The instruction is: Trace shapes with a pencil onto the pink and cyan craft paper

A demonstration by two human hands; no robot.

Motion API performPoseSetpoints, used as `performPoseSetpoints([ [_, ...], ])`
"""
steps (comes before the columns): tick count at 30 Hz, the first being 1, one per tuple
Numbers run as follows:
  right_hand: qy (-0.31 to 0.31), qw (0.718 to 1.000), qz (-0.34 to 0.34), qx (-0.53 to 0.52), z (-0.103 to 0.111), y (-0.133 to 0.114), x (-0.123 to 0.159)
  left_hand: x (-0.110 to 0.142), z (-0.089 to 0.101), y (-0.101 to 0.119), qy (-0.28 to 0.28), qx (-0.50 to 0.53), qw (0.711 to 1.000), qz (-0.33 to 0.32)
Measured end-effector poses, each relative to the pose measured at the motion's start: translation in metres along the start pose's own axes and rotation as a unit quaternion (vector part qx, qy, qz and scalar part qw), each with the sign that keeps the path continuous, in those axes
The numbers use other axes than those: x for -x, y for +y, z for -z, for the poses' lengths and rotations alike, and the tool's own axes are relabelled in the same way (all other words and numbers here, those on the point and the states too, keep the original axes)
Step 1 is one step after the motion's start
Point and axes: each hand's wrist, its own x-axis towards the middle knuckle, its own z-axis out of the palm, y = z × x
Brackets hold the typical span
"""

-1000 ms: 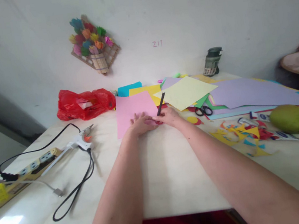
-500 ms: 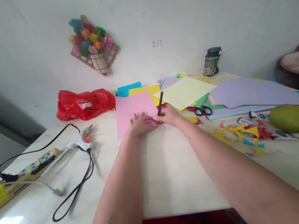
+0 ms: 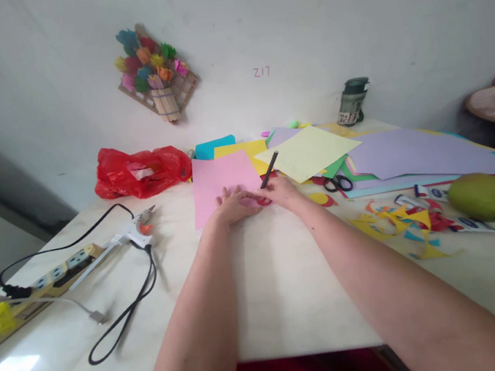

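A pink sheet of paper [image 3: 222, 174] lies on the table in front of me. My left hand [image 3: 234, 205] rests on its lower right part, fingers spread and mostly flat. In my right hand [image 3: 282, 191] is a dark pen [image 3: 269, 170], held tilted with its top leaning to the right. The pen's tip is hidden by my fingers. A small red piece [image 3: 263, 201] shows between my two hands at the pink sheet's edge; my fingers cover part of it. Black-handled scissors [image 3: 338, 184] lie to the right of my right hand, their blades under paper.
Coloured sheets [image 3: 410, 152] spread along the back right. Yellow scraps [image 3: 401, 219], glue tubes [image 3: 474, 225] and a green fruit [image 3: 486, 197] lie at right. A glue gun [image 3: 138, 231], power strip [image 3: 58, 272] and cables are at left. A red bag [image 3: 143, 173] and bottle [image 3: 353, 101] stand behind.
The pen has tipped further to the right in my right hand. My left hand stays on the pink sheet. The whole view has shifted very slightly.
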Motion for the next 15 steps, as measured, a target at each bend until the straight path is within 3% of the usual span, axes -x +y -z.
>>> performPoseSetpoints([
  [15, 0.034, 0.998, -0.001, 0.060, -0.0066, -0.0013, -0.0017, -0.0029, -0.0016, -0.0010, -0.001, -0.018, 1.000, 0.007],
])
